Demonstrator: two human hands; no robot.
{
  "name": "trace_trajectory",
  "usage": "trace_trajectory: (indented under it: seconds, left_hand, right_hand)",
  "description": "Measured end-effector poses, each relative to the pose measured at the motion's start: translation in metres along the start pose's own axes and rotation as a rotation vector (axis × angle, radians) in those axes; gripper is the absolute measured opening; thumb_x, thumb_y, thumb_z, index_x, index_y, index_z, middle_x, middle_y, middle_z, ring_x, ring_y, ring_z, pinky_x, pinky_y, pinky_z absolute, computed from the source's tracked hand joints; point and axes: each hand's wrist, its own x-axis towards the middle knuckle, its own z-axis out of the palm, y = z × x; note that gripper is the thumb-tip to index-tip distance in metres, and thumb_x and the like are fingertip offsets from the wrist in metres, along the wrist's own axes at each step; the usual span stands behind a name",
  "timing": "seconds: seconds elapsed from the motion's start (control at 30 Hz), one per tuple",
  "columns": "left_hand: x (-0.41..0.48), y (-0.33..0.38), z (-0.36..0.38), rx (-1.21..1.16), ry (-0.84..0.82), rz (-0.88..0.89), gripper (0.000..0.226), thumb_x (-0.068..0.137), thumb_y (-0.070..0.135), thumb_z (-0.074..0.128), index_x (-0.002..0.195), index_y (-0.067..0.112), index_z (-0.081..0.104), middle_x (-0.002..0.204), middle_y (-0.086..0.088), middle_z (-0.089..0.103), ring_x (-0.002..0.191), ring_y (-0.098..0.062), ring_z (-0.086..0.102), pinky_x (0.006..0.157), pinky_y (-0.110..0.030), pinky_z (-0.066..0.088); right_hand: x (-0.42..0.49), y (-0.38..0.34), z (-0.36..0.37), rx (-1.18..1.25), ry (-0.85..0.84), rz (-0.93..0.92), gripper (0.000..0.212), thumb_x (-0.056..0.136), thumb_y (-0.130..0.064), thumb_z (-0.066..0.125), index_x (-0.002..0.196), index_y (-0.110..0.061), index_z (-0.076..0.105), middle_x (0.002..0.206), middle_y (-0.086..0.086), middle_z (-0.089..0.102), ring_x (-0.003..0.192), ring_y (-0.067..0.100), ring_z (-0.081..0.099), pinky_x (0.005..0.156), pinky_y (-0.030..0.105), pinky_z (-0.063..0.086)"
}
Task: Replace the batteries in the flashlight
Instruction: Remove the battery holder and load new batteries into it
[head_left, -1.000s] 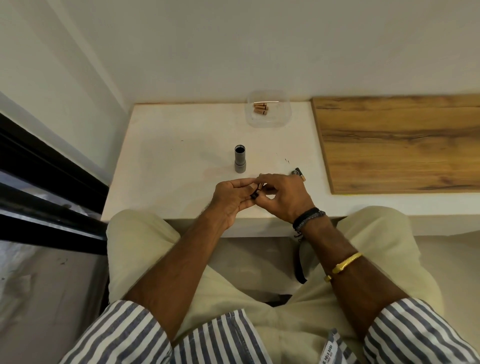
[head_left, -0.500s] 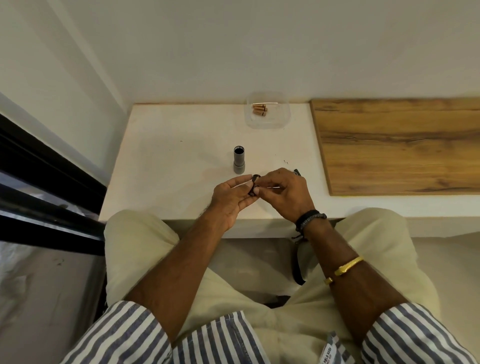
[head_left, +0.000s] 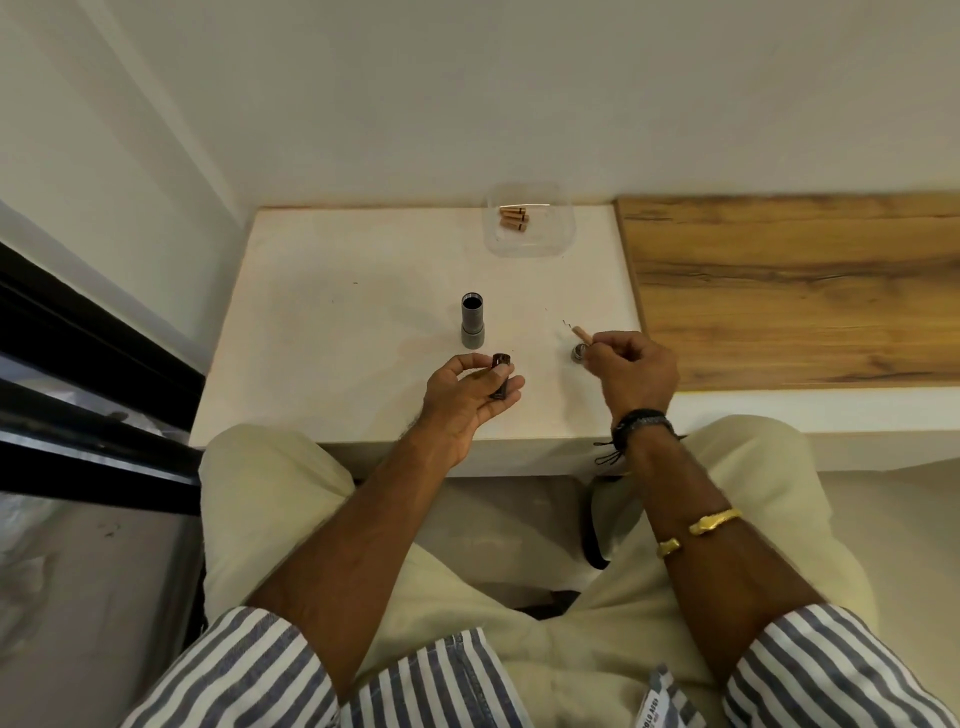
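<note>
The grey flashlight body (head_left: 472, 326) stands upright on the white table (head_left: 337, 322), its open end facing up. My left hand (head_left: 470, 397) holds a small dark battery holder (head_left: 500, 373) just in front of it. Off to the right, my right hand (head_left: 631, 371) pinches a copper-coloured battery (head_left: 581, 332) by one end, above the table. The flashlight's round grey end cap (head_left: 577, 353) lies on the table beside that hand's fingers. Far back, a clear plastic tray (head_left: 530, 240) holds three copper batteries (head_left: 513, 216).
A wooden board (head_left: 789, 286) covers the surface to the right of the white table. A white wall rises behind, and a dark window frame (head_left: 78, 364) runs along the left. My knees in pale trousers sit under the table's front edge.
My hands were together working on the battery holder. They have parted: the right hand moved right with a battery in its fingers, and the left kept the holder.
</note>
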Motion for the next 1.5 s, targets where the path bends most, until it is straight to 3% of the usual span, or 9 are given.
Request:
trace_trajectory:
  seconds: [0.17,0.3,0.47,0.77,0.87,0.93,1.1,1.3,1.5]
  left_hand:
    - [0.0,0.0,0.0,0.085,-0.079,-0.001,0.034,0.099,0.012,0.057,0.133,0.014,0.053,0.116,-0.013,0.073,0.108,-0.027,0.07,0.091,-0.037,0.054]
    - [-0.002,0.001,0.0,0.066,-0.143,-0.016,0.032,0.104,0.012,0.045,0.135,0.008,0.054,0.124,-0.014,0.069,0.113,-0.026,0.067,0.089,-0.034,0.054]
    - [-0.004,0.003,0.001,0.032,-0.215,-0.028,0.031,0.105,0.012,0.042,0.132,0.012,0.057,0.128,-0.01,0.067,0.116,-0.023,0.066,0.09,-0.031,0.053]
    - [-0.006,0.005,0.0,0.051,-0.241,0.001,0.03,0.104,0.011,0.046,0.131,0.012,0.059,0.126,-0.011,0.068,0.114,-0.024,0.067,0.091,-0.032,0.054]
    - [-0.005,0.005,0.001,0.076,-0.218,0.02,0.03,0.103,0.01,0.047,0.131,0.01,0.059,0.126,-0.013,0.068,0.114,-0.026,0.067,0.093,-0.035,0.053]
    - [-0.004,0.003,0.001,0.108,-0.19,0.047,0.03,0.103,0.01,0.049,0.131,0.01,0.059,0.126,-0.013,0.068,0.114,-0.027,0.067,0.095,-0.039,0.054]
    - [-0.002,-0.001,-0.001,0.2,-0.147,0.133,0.03,0.1,0.005,0.054,0.13,0.007,0.06,0.125,-0.015,0.067,0.114,-0.032,0.066,0.094,-0.045,0.056]
    - [-0.002,-0.005,-0.001,0.317,-0.147,0.203,0.032,0.099,0.005,0.056,0.131,0.005,0.06,0.125,-0.014,0.068,0.112,-0.031,0.068,0.096,-0.048,0.055]
    - [-0.003,-0.003,-0.001,0.383,-0.155,0.26,0.03,0.1,0.003,0.054,0.127,0.007,0.063,0.122,-0.011,0.07,0.107,-0.025,0.07,0.091,-0.043,0.058]
  right_hand:
    - [0.019,0.016,-0.006,-0.168,0.138,0.021,0.012,0.078,-0.015,0.077,0.09,-0.017,0.08,0.086,-0.001,0.077,0.083,0.017,0.072,0.08,0.04,0.063]
    - [0.019,0.025,-0.003,-0.303,0.154,-0.003,0.013,0.085,-0.015,0.076,0.097,-0.014,0.08,0.095,0.003,0.077,0.086,0.018,0.067,0.086,0.038,0.059]
    - [0.02,0.028,-0.001,-0.392,0.122,-0.023,0.012,0.087,-0.017,0.074,0.098,-0.014,0.08,0.097,0.004,0.077,0.086,0.018,0.065,0.079,0.028,0.051]
    - [0.012,0.018,0.001,-0.341,0.116,-0.088,0.013,0.085,-0.024,0.078,0.097,-0.019,0.077,0.093,0.0,0.073,0.086,0.019,0.068,0.078,0.034,0.057]
    - [-0.003,0.001,0.01,-0.197,-0.022,-0.084,0.01,0.084,-0.015,0.074,0.092,-0.02,0.078,0.083,-0.004,0.073,0.079,0.015,0.067,0.071,0.03,0.057]
    - [-0.014,-0.009,0.015,-0.074,-0.197,0.017,0.012,0.088,-0.017,0.071,0.097,-0.021,0.078,0.09,-0.001,0.074,0.08,0.015,0.067,0.065,0.031,0.055]
    - [-0.038,-0.021,0.022,0.111,-0.584,0.312,0.021,0.093,-0.022,0.068,0.113,-0.019,0.074,0.101,0.001,0.073,0.096,0.017,0.067,0.079,0.036,0.056]
    - [-0.042,-0.019,0.023,0.203,-0.629,0.391,0.013,0.095,-0.019,0.065,0.107,-0.019,0.072,0.099,0.003,0.072,0.094,0.019,0.068,0.075,0.034,0.059]
    - [-0.042,-0.016,0.027,0.302,-0.616,0.4,0.015,0.096,-0.01,0.062,0.108,-0.012,0.072,0.101,0.012,0.068,0.094,0.025,0.067,0.082,0.038,0.061]
